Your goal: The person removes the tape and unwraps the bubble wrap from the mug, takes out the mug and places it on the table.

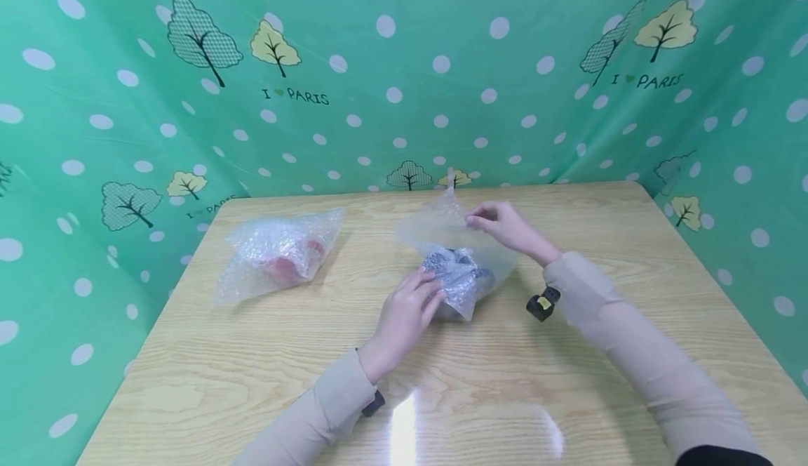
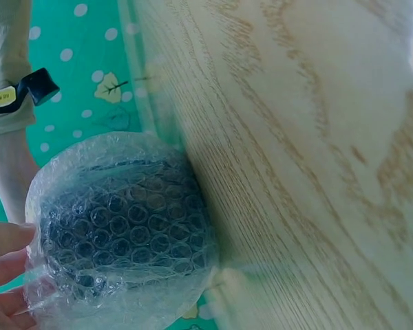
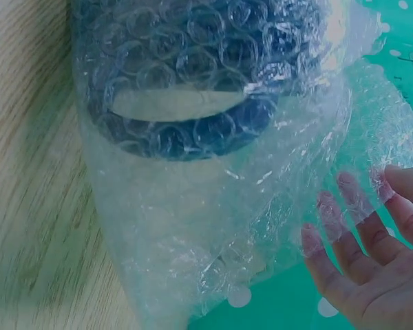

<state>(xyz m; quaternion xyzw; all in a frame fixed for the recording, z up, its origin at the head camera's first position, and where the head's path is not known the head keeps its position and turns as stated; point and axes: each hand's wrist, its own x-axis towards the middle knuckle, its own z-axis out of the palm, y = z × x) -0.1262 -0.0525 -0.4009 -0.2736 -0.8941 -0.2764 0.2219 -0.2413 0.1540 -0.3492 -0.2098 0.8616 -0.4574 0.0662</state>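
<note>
A dark blue mug with a looped handle (image 3: 186, 141) lies on the table, seen through clear bubble wrap (image 1: 463, 287) folded over it. My left hand (image 1: 407, 311) rests its fingers against the near left side of the wrapped mug. In the left wrist view, those fingers (image 2: 10, 258) touch the wrap's side, partly cut off by the frame. My right hand (image 1: 505, 229) pinches the loose upper part of the sheet between thumb and index finger. Its other fingers (image 3: 365, 227) lie behind the clear film in the right wrist view.
Another bubble-wrapped bundle (image 1: 278, 252), with reddish parts showing through, lies on the left of the wooden table (image 1: 208, 375). Behind and at both sides hangs a green dotted cloth (image 1: 416, 66). The loose sheet reaches the table's back edge.
</note>
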